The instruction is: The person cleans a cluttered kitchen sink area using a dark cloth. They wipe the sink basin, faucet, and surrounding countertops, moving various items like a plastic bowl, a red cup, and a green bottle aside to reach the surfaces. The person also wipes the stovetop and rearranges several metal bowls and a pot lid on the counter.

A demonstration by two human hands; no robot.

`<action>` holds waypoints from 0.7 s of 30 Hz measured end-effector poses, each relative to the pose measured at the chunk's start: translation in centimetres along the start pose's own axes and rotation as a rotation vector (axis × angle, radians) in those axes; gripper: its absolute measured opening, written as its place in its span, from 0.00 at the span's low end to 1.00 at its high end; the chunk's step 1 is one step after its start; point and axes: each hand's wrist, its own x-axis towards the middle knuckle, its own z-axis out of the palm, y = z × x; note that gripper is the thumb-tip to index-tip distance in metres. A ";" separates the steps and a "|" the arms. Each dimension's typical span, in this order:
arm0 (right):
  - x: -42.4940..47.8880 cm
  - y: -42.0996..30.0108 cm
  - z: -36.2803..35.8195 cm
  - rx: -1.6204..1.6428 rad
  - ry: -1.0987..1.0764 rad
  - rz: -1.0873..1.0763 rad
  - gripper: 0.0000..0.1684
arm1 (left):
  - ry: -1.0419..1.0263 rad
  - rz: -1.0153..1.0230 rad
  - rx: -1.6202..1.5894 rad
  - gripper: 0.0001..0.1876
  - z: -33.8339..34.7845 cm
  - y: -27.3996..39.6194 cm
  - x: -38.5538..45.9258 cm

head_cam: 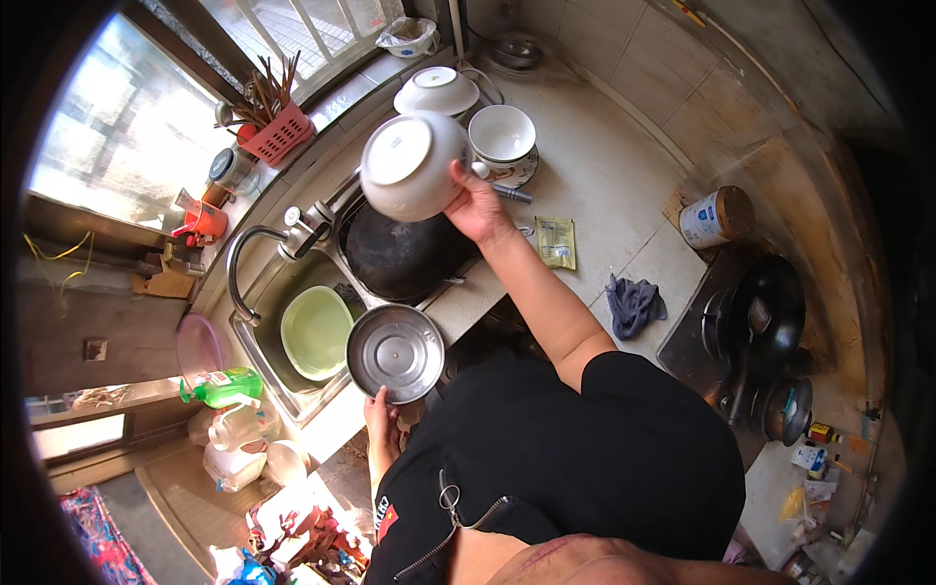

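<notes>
My right hand grips a white ceramic bowl by its rim, thumb on the outer wall. The bowl is tilted, its foot ring turned towards me, above an upturned black wok on the drainer side of the sink. My left hand holds a round stainless-steel lid by its near edge. It shows concentric rings and a central rivet, and hangs over the sink's front edge. In the steel sink basin sits a pale green plastic basin, partly covered by the lid.
A white bowl stands upright on a patterned plate; another bowl lies upside down behind. The faucet arches over the basin. A yellow sachet and grey cloth lie rightward. Black pans sit by the stove.
</notes>
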 end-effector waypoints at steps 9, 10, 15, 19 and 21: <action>7.4 -9.4 -10.2 0.184 0.111 -0.337 0.23 | -0.028 -0.039 -0.074 0.19 -0.4 -1.0 -0.6; 7.8 -9.7 -10.8 0.188 0.098 -0.355 0.24 | -0.031 -0.045 -0.066 0.20 -0.4 -1.0 -0.5; 8.4 -10.2 -13.5 0.220 0.157 -0.375 0.23 | 0.045 -0.037 -0.068 0.20 0.2 -0.8 -0.3; 8.1 -9.4 -15.0 0.236 0.191 -0.384 0.26 | 0.074 -0.044 -0.019 0.20 0.4 -0.5 -0.4; 8.0 -9.1 -15.7 0.245 0.179 -0.385 0.25 | 0.080 -0.041 -0.022 0.20 0.6 -0.4 -0.4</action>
